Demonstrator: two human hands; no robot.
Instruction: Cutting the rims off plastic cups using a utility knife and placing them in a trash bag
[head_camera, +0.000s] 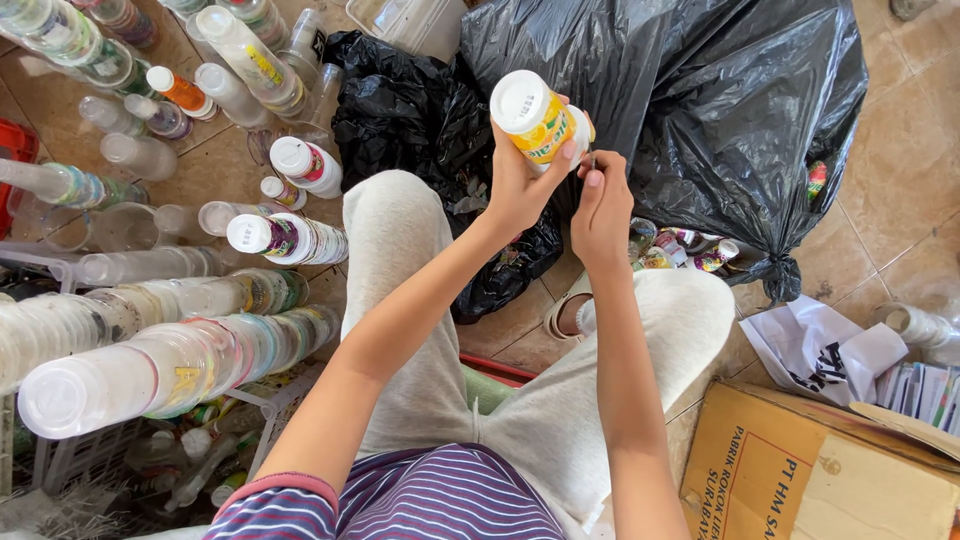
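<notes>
Left hand (520, 185) grips white-capped bottle (535, 118); right hand (600, 205) pinches its label edge.

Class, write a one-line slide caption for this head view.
Left hand holds a white-capped yellow bottle; right hand picks at its label.

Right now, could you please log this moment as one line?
left hand: holds white-capped yellow plastic bottle | right hand: pinching at bottle's side | behind: black plastic bag

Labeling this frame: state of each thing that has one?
bottle: held up, capped
left hand: gripping bottle
right hand: pinching at bottle's label end
large bag: bulging, bottles spilling at base
cup stacks: nested, lying sideways
box: flaps open
</notes>
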